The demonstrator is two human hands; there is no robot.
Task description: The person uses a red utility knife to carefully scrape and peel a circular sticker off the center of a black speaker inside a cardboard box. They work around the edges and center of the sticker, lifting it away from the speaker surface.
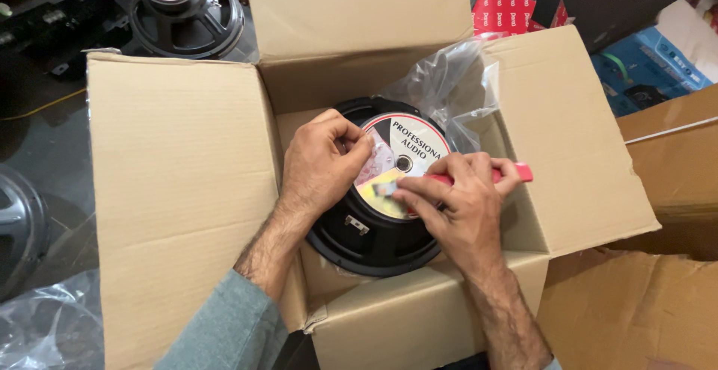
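Note:
A black loudspeaker (374, 235) lies magnet side up inside an open cardboard box (179, 190). A round printed label (419, 142) covers the magnet. My left hand (321, 164) pinches a peeled, partly lifted piece of the label at its left side. My right hand (460, 205) grips a red-handled cutter (520, 173) and holds its front end against the label's lower edge; the blade tip is hidden by my fingers. A clear plastic bag (449, 82) is bunched behind the speaker in the box.
Another black speaker (187, 7) lies on the dark floor at the top left. A third speaker's rim (19, 224) and clear plastic (52, 325) lie at left. Red cartons (505, 11), a blue box (651, 67) and more cardboard (643, 303) lie at right.

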